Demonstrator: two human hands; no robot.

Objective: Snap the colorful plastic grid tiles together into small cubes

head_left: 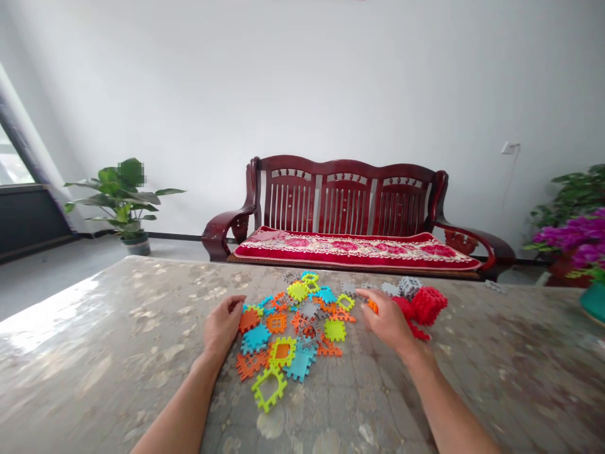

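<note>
We see the tiles (308, 309) spread loosely on the table (85, 353), many overlapping, in a heap that runs from close to the far edge toward the near side. They probably lie there because the middle is within easy reach of both hands. The red cube (430, 305) and grey cube (409, 287) stand to the right of the heap, toward the far edge; we take it that this keeps the joined shapes from mixing with flat tiles.

Our left hand (224, 323) is at the heap's left side, fingers curled inward, just beside an orange tile (249, 320), with a blue tile (255, 339) nearer to us. We cannot tell whether those fingertips pinch anything. It seems set low to keep that side of the heap within reach.

Our right hand (387, 317) is on the other side, between the heap and the red cube. Its forefinger stretches toward a grey tile (348, 288) near the far edge, and we cannot tell whether it touches. An orange piece (373, 306) shows by the thumb, but whether it is gripped or merely lies behind is unclear. A lime frame (269, 389) lies nearest to us, well apart from the right fingers.
</note>
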